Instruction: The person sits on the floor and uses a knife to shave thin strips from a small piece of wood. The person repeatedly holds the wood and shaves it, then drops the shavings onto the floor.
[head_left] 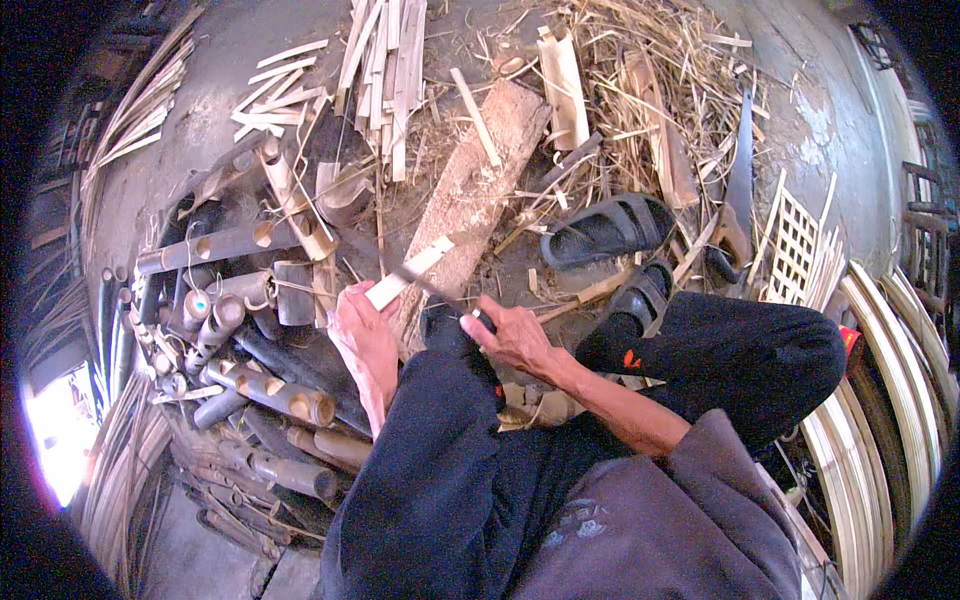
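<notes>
My left hand (362, 335) is closed around the lower end of a short, pale bamboo strip (428, 257), which slants up and to the right. In my right hand (512, 338) is a knife; its dark, narrow blade (432, 287) reaches left and crosses the strip just beyond my left fingers. Most of the knife's handle is hidden in my right fist. Both hands are in front of my bent left knee. Beneath the strip lies a long, rough wooden board (470, 185), with another pale strip (475, 117) resting across its far part.
Cut bamboo tubes (265, 390) are piled on the left. Split strips (385, 75) lie at the far side, beside heaped shavings (630, 75). A black sandal (610, 230), a handsaw (737, 190) and a woven lattice (790, 250) are on the right. Long bundled strips (850, 460) curve along the right edge.
</notes>
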